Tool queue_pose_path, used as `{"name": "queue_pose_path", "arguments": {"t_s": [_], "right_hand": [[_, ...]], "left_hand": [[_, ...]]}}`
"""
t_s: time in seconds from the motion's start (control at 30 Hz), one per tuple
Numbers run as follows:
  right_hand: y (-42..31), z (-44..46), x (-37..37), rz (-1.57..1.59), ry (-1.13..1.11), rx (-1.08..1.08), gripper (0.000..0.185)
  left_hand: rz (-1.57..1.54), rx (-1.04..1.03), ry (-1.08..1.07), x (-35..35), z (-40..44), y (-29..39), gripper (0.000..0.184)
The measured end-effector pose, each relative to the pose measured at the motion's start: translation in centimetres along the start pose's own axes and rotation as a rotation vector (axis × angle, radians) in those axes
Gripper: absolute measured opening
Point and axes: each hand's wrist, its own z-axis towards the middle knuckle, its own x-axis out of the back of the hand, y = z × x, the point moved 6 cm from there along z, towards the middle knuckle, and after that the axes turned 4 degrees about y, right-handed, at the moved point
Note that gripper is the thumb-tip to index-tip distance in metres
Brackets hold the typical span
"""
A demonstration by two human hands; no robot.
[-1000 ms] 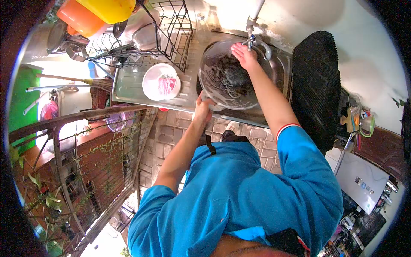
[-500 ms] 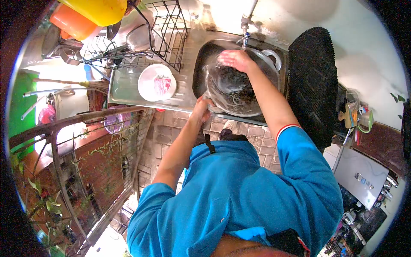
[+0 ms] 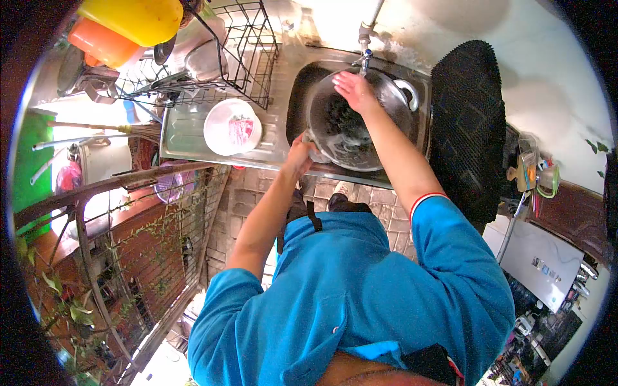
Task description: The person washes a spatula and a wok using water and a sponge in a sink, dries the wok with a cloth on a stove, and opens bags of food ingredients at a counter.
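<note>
A large metal wok [image 3: 394, 122], wet and with dark residue inside, sits tilted in the sink [image 3: 297, 96]. My left hand [image 3: 300, 156] is closed on the wok's near-left loop handle, at the front edge of the sink. The opposite loop handle [image 3: 409, 96] sticks up at the far right. Over the far part of the wok is my right hand [image 3: 354, 90], its fingers stretched out and holding nothing. It is just below the tap [image 3: 365, 58]; whether it touches the wok's inner wall I cannot tell.
On the drainboard [image 3: 183, 132] stands a white bowl [image 3: 215, 128] with something pink and white inside. A black wire dish rack [image 3: 257, 58] is behind it. A black ridged mat [image 3: 465, 135] leans at the right of the sink. A metal railing [image 3: 87, 238] runs at the left.
My right hand has lifted slightly and its fingers have spread toward the tap. The smeared water in the wok has shifted, showing more of the dark inside. My left hand keeps its hold.
</note>
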Motion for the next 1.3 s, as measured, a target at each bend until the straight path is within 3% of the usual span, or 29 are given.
{"name": "queue_pose_path", "arguments": {"t_s": [0.03,0.1,0.17,0.2,0.23,0.3,0.37,0.43,0.47,0.53,0.63,0.77,0.83,0.87,0.93,0.97,1.03,1.17,1.3], "right_hand": [[0.2,-0.5,-1.0,-0.047,-0.167,-0.026,0.035],[3.0,-1.9,-2.6,-0.196,-0.551,-0.322,0.038],[3.9,-5.9,-3.5,-0.655,-0.589,-0.581,0.036],[5.1,-4.6,-1.8,-0.714,-0.639,-0.671,0.032],[5.5,-3.5,-0.8,-0.714,-0.639,-0.67,0.032],[3.7,-0.8,1.0,-0.711,-0.325,-0.363,0.029],[0.8,1.1,2.2,-0.357,0.022,-0.131,0.025],[-1.0,1.9,2.3,0.068,0.155,0.017,0.027],[-1.0,1.9,2.3,0.071,0.158,0.017,0.027],[-1.4,0.9,-0.1,0.086,-0.054,0.039,0.029],[1.9,-1.9,-3.0,-0.093,-0.512,-0.336,0.032],[5.9,-3.2,-0.8,-0.647,-0.568,-0.647,0.033],[5.0,-1.0,0.3,-1.486,-1.254,0.278,0.032],[5.4,1.8,2.6,-1.467,-1.027,0.082,0.03],[4.8,6.5,6.8,-1.061,-0.427,-0.21,0.026],[4.3,8.3,9.1,-0.797,-0.139,-0.234,0.025],[-0.8,3.8,5.5,-0.456,0.092,-0.078,0.027],[-2.3,3.1,2.7,-0.08,0.021,0.079,0.03],[2.5,-1.7,-0.9,-0.517,-0.666,-0.533,0.032]], "left_hand": [[0.022,-0.024,-0.003,-0.4,-0.2,0.4,0.052],[0.046,-0.023,-0.014,0.3,0.8,-0.1,0.053],[0.07,-0.028,-0.023,0.7,1.7,-0.2,0.054],[0.075,-0.061,0.009,0.9,1.9,-0.1,0.053],[0.08,-0.095,0.041,1.0,2.0,0.0,0.053],[0.137,-0.127,0.05,0.6,1.9,0.6,0.052],[0.193,-0.16,0.062,0.8,1.9,0.8,0.051],[0.287,-0.227,0.073,1.3,2.4,1.0,0.05],[0.289,-0.224,0.073,1.6,2.6,0.9,0.05],[0.331,-0.335,0.088,1.4,2.5,1.7,0.055],[0.222,-0.339,0.055,0.9,2.7,1.7,0.059],[0.182,-0.362,0.049,1.9,3.7,1.0,0.06],[0.216,-0.422,0.043,1.5,3.2,1.6,0.061],[0.217,-0.422,0.044,0.8,2.4,2.1,0.061],[0.352,-0.52,0.129,-0.3,0.5,3.6,0.062],[0.351,-0.52,0.131,-0.1,0.5,3.5,0.062],[0.365,-0.568,0.148,0.5,0.6,3.4,0.062],[0.34,-0.585,0.162,-0.6,-0.7,4.1,0.061],[0.377,-0.633,0.135,-0.9,-0.9,4.2,0.059]]}}
